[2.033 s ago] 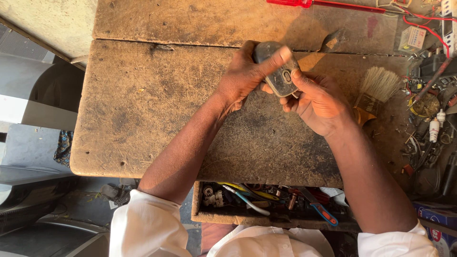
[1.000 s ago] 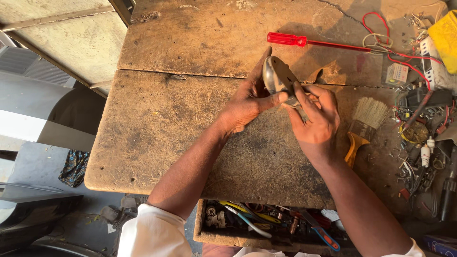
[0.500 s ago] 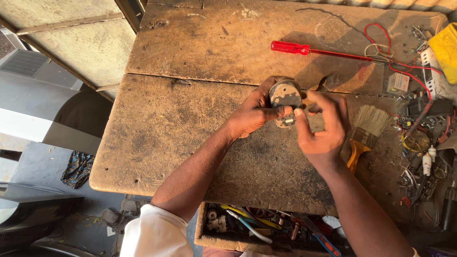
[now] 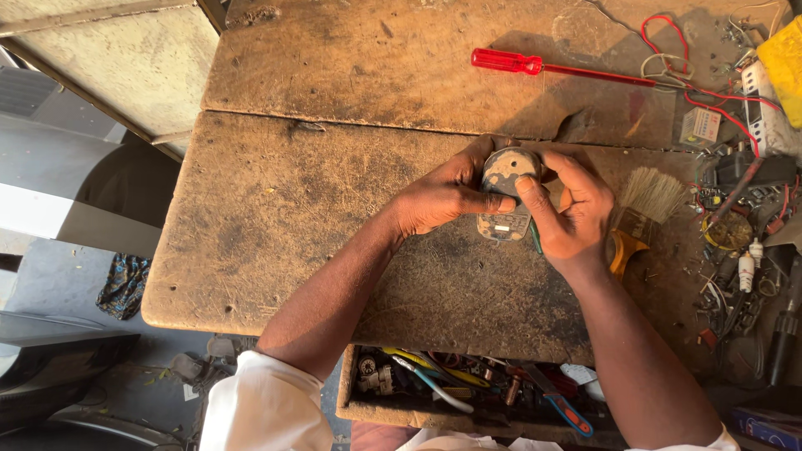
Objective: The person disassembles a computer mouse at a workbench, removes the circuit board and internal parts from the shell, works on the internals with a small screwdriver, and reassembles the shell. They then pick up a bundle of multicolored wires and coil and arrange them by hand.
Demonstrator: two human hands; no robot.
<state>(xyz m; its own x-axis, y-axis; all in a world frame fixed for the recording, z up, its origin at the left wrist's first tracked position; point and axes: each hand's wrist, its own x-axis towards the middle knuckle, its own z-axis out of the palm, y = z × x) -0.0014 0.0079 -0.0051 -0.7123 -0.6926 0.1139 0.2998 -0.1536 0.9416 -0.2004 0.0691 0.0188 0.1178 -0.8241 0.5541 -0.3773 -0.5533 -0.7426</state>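
Note:
Both my hands hold one small grey, worn device [image 4: 506, 198] with a round top and a flat lower block, just above the wooden workbench [image 4: 276, 209]. My left hand [image 4: 443, 194] grips its left side, thumb across the middle. My right hand [image 4: 568, 205] wraps the right side, with the index finger pressed on the round face. A thin green wire shows under the device by my right palm.
A red-handled screwdriver [image 4: 551, 65] lies at the back of the bench. An orange-handled brush [image 4: 639, 213] rests right of my hands. Wires, a yellow object and small electronic parts [image 4: 739, 192] crowd the right edge. An open drawer of tools [image 4: 468, 384] sits below the front edge.
Both hands have turned the device over between the fingers, from edge-on to its round face towards me, and lowered it slightly. The camera view has shifted back over the bench.

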